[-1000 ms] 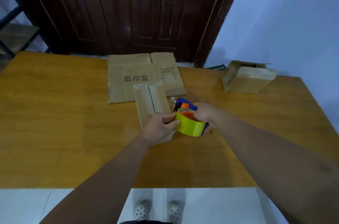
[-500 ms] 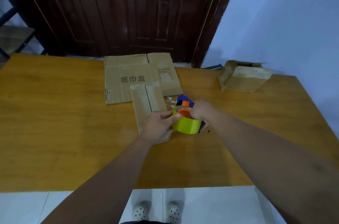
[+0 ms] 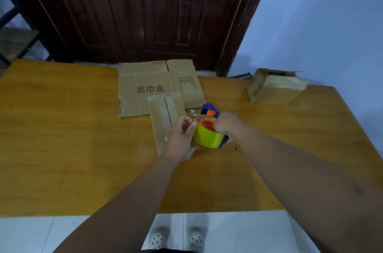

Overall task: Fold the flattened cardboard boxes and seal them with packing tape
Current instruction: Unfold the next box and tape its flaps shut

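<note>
Your L hand (image 3: 179,138) has moved up the tape roll (image 3: 208,137), pinching its end; R hand (image 3: 227,123) grips dispenser (image 3: 209,107) over tabletop (image 3: 83,149) centre. Sealing prob next.

You see a yellow-green tape roll (image 3: 207,135) on a blue-and-orange dispenser (image 3: 210,110). The brown flattened cardboard (image 3: 145,89) carries dark print; the table (image 3: 62,128) is orange-brown wood grain.

A table (image 3: 62,149) of varnished wood, smooth and faintly glossy, is shown. The flattened cardboard (image 3: 145,78) and the small folded box (image 3: 163,116) are of matt brown board; a glossy strip of clear tape is seen along the latter. The tape roll (image 3: 207,136) is of shiny yellow-green film, carried on a dispenser (image 3: 208,106) of smooth blue and orange plastic. The door (image 3: 145,14) is of dark lacquered wood.
</note>
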